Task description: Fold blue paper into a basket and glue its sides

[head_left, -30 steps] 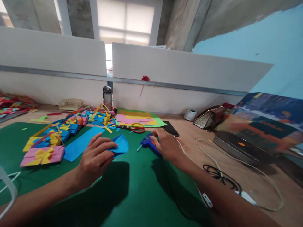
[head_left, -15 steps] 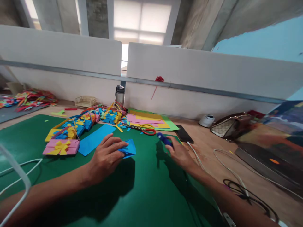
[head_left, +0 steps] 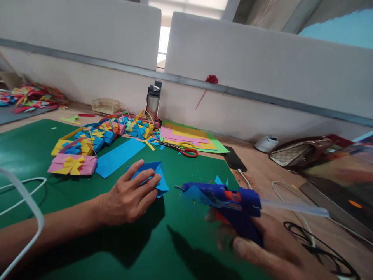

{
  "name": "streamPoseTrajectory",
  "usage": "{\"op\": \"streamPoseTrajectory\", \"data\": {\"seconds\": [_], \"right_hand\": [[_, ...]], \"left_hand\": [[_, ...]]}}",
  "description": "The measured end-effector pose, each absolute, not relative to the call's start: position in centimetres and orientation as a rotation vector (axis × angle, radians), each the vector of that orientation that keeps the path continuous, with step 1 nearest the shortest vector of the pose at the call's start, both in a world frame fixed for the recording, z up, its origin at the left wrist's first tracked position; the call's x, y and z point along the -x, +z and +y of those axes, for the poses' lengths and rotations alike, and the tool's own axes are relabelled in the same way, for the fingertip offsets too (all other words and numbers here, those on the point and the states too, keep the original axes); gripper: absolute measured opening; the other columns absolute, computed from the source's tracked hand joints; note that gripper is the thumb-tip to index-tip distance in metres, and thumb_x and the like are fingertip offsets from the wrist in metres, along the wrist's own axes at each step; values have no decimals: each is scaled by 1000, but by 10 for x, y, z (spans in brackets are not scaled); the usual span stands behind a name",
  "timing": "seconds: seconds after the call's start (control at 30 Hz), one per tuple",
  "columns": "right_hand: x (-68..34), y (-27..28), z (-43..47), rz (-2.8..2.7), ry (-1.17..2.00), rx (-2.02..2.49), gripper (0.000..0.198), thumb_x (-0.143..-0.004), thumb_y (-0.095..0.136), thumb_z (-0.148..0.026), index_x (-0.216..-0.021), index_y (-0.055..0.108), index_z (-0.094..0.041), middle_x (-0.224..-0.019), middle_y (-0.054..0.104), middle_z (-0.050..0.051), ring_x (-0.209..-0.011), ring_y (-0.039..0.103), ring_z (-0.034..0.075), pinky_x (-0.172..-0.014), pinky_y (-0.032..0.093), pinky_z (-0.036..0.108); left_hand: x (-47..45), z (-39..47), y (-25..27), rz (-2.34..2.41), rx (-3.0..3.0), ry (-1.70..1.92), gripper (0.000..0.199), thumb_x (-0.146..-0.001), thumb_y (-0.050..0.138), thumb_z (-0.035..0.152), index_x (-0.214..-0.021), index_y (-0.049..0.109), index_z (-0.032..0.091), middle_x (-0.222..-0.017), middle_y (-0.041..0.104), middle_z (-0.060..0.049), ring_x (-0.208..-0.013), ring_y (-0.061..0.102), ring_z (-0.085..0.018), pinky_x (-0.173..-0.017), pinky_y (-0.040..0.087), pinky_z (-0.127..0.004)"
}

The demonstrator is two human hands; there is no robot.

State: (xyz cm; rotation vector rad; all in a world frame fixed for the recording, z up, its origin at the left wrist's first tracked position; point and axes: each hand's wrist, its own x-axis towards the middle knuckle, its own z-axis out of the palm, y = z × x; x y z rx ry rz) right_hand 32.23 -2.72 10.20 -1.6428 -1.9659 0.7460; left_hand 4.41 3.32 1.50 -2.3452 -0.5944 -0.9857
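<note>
A folded blue paper piece (head_left: 161, 177), box-like with an opening on top, is held by my left hand (head_left: 129, 194), whose fingers wrap over its near side. My right hand (head_left: 256, 241), smeared by motion, grips the handle of a blue hot glue gun (head_left: 221, 194). The gun's nozzle points left toward the folded paper, apart from it, and a clear glue stick (head_left: 297, 208) juts from its back. Beyond my left hand lies a flat blue paper strip (head_left: 119, 155). A pink paper bag with a yellow bow (head_left: 72, 165) stands left of the strip.
Several small paper bags (head_left: 100, 134) line the green mat (head_left: 192, 241). Red-handled scissors (head_left: 189, 152) lie before stacked coloured sheets (head_left: 189, 136). A bottle (head_left: 153, 99) stands at the back. At right are a phone (head_left: 234, 158), a handbag (head_left: 300, 153) and a cable (head_left: 314, 245).
The glue gun has come up into view in my right hand, nearer the camera and pointing left. My left hand keeps the folded blue paper, now showing its opening. The view has tilted down.
</note>
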Motion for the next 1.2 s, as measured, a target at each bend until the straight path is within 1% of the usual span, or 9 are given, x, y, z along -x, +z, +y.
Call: {"op": "streamPoseTrajectory", "data": {"seconds": [0.1, 0.3, 0.37, 0.47, 0.63, 0.7, 0.83, 1.03, 1.2], "right_hand": [[-320, 101, -31, -1992, 994, 1652, 30, -71, 60, -51, -88, 69, -28, -75, 68, 5, -68, 63, 24, -59, 55, 34], [-312, 96, -31, -1968, 1131, 1656, 37, -75, 57, -51, -100, 65, -26, -81, 66, 4, -69, 61, 21, -60, 53, 31], [-309, 96, -30, -1984, 1154, 1647, 35, -76, 56, -49, -99, 65, -25, -81, 65, 3, -68, 60, 20, -59, 52, 30], [-302, 97, -28, -1986, 1195, 1583, 27, -76, 56, -45, -90, 64, -23, -76, 63, 3, -63, 58, 18, -56, 50, 29], [-297, 96, -23, -1936, 1221, 1516, 19, -74, 58, -39, -81, 62, -22, -68, 60, 1, -56, 55, 15, -50, 47, 25], [-297, 95, -22, -1942, 1217, 1513, 20, -74, 58, -40, -79, 61, -21, -64, 57, 0, -55, 53, 15, -50, 46, 24], [-297, 97, -24, -1965, 1231, 1557, 21, -74, 57, -40, -78, 60, -20, -67, 55, 0, -57, 50, 14, -51, 45, 24], [-292, 99, -27, -1940, 1267, 1628, 26, -73, 57, -43, -83, 58, -19, -76, 54, 1, -68, 48, 16, -62, 45, 27], [-295, 94, -24, -1947, 1345, 1566, 25, -73, 56, -45, -79, 53, -20, -72, 48, -1, -66, 43, 15, -61, 41, 26]], "left_hand": [[-46, 31, 16, -597, 2298, -943, 18, -88, 47, 11, -76, 61, 14, -100, 69, -11, -103, 60, -24, -101, 37, -54], [-50, 27, 19, -586, 2273, -946, 14, -85, 51, 9, -75, 60, 10, -97, 69, -14, -100, 62, -28, -98, 40, -56], [-50, 27, 19, -584, 2286, -952, 12, -84, 52, 9, -75, 60, 9, -97, 69, -16, -99, 62, -30, -99, 38, -57], [-50, 26, 20, -579, 2293, -932, 13, -83, 52, 8, -74, 61, 8, -98, 69, -17, -99, 62, -31, -98, 38, -58], [-51, 25, 19, -586, 2271, -942, 17, -85, 49, 8, -73, 62, 9, -97, 69, -15, -98, 62, -29, -99, 37, -57], [-51, 25, 18, -590, 2269, -951, 17, -85, 49, 8, -72, 61, 9, -96, 69, -15, -98, 62, -28, -100, 37, -56], [-51, 26, 16, -592, 2267, -977, 17, -84, 49, 8, -71, 61, 8, -95, 69, -15, -98, 62, -28, -101, 36, -56], [-52, 25, 16, -593, 2273, -976, 18, -84, 49, 8, -71, 62, 9, -95, 70, -14, -96, 62, -28, -101, 36, -56], [-52, 26, 14, -623, 2285, -981, 21, -85, 48, 9, -70, 62, 10, -94, 70, -13, -97, 62, -26, -101, 36, -55]]}}
